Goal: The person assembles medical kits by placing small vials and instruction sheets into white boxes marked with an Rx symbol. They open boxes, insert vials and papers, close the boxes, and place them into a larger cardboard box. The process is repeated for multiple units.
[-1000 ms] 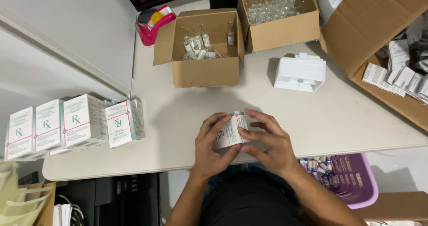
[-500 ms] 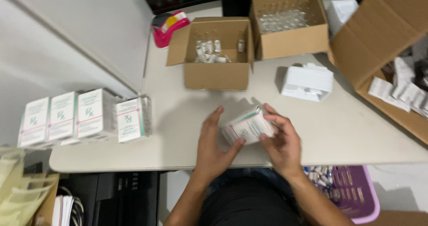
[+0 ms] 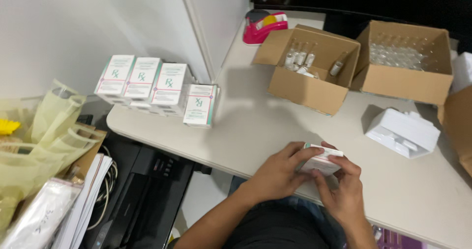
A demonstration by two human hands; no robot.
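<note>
Up at the far side of the bench (image 3: 255,126), two open cardboard boxes stand side by side: the nearer left box (image 3: 309,69) has its flaps out and holds a few small glass vials (image 3: 301,59), some upright and one tilted against the inner wall, while the right box (image 3: 405,62) is packed with rows of clear vials (image 3: 397,56). Just in front of the right box lies a white moulded tray (image 3: 403,132), with nothing in it that can be made out. Both hands are closed around a small white carton (image 3: 322,161) at the near edge of the bench; the left hand (image 3: 278,175) wraps its left side with the fingers laid over the top, and the right hand (image 3: 344,195) grips it from below and the right. Well apart on the left end of the bench, a row of matching white cartons (image 3: 147,82) stands upright, one more (image 3: 199,105) set in front of them. A pink tape dispenser (image 3: 265,25) sits at the far corner. Nothing lies between the hands and the boxes. Below the bench's left end are yellowish plastic bags (image 3: 49,131) and a dark printer (image 3: 142,195).
</note>
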